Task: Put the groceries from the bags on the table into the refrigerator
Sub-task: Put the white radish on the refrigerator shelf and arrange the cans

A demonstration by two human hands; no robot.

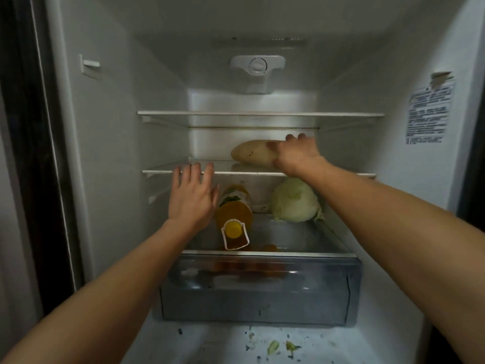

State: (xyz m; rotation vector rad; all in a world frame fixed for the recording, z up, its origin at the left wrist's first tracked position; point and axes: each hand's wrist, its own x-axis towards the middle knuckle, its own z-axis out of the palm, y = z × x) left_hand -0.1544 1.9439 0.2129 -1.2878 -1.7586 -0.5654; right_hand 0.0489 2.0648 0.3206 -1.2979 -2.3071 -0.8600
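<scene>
**Pale vegetable held on the middle shelf of the open refrigerator**

The inside of a white refrigerator [105,127] is seen from the front under dim light. A control dial [258,66] is mounted high on the back wall, and a printed sticker [429,114] is fixed to the right wall. Leaf scraps [273,347] and dark crumbs are scattered on the floor of the compartment.

An upper shelf [259,113] carries nothing that can be seen. On the lowest shelf, a bottle [233,214] of orange-yellow liquid is laid on its side, cap toward the camera, and a cabbage [295,200] sits to its right, further back. Beneath them, a clear drawer [259,292] holds contents too blurred to name.

A long pale vegetable [252,153] lies on the middle shelf [236,172], toward the right. Its right end is gripped by the right hand [296,153], fingers over the top. The left hand [193,195] is held flat, fingers straight, at the shelf's front edge, to the left of the vegetable and apart from it.
</scene>
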